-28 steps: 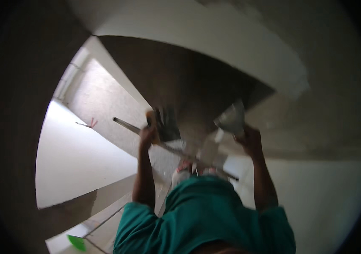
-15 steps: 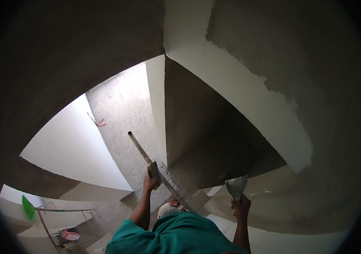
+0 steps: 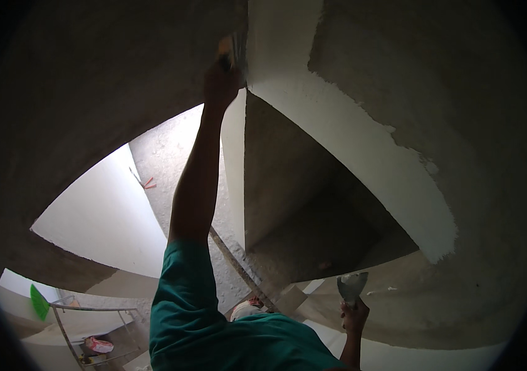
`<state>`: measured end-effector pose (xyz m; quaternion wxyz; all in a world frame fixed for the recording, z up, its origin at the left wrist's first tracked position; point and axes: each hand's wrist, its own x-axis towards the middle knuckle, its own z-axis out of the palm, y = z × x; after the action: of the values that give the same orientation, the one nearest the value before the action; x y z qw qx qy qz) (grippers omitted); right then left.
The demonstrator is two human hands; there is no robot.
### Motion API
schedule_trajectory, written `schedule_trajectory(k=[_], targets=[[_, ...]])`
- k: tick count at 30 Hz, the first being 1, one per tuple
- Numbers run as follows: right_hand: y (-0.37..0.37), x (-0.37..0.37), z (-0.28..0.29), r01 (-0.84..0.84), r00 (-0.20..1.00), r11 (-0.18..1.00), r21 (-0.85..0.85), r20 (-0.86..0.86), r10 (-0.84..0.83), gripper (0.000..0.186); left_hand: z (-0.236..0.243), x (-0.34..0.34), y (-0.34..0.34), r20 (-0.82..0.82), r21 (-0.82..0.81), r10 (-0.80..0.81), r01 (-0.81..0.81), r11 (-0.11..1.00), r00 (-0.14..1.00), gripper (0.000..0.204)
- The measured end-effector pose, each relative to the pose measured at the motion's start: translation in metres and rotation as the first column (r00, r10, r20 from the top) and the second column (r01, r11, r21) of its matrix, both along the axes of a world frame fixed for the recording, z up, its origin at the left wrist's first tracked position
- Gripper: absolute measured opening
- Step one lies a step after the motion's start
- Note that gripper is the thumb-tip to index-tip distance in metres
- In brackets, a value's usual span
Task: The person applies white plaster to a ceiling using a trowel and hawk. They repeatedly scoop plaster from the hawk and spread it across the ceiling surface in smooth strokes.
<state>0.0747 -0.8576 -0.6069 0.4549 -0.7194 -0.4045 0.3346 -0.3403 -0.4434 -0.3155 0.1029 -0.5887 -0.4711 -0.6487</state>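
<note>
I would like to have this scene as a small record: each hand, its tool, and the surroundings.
Left hand: raised high, gripping a blurred orange-handled tool; surface contact unclear
Right hand: lower, gripping a wide-bladed scraper, blade toward the picture's top
Surface overhead: white band with a ragged edge beside grey
Below: long pole, slanting
Lower left of picture: green fan-shaped object near a metal frame

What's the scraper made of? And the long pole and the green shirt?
Scraper: the blade is probably metal, thin, flat and dull grey, with pale smears.
Pole: maybe metal; it's slim and straight with a blotchy, dull finish, but wood is possible.
Shirt: cloth with a matt finish, because it bends in soft folds; which fibre, I can't tell.
</note>
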Motion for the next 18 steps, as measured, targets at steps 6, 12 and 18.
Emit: schedule_trajectory(k=[6,12,18], targets=[[-0.003,0.003,-0.005,0.057,0.998,0.998,0.040,-0.024,-0.056,0.014,0.053,-0.006,0.056,-0.084,-0.159,0.158,-0.170,0.973,0.984,0.040],[-0.005,0.003,-0.003,0.098,0.995,0.995,-0.019,-0.016,-0.098,0.013,0.054,-0.006,0.077,-0.085,-0.231,0.168,-0.184,0.955,0.982,0.042],[-0.004,0.001,0.003,0.081,0.996,0.997,0.002,-0.038,-0.080,0.011,0.056,-0.005,0.076,-0.085,-0.189,0.182,-0.195,0.962,0.980,0.041]])
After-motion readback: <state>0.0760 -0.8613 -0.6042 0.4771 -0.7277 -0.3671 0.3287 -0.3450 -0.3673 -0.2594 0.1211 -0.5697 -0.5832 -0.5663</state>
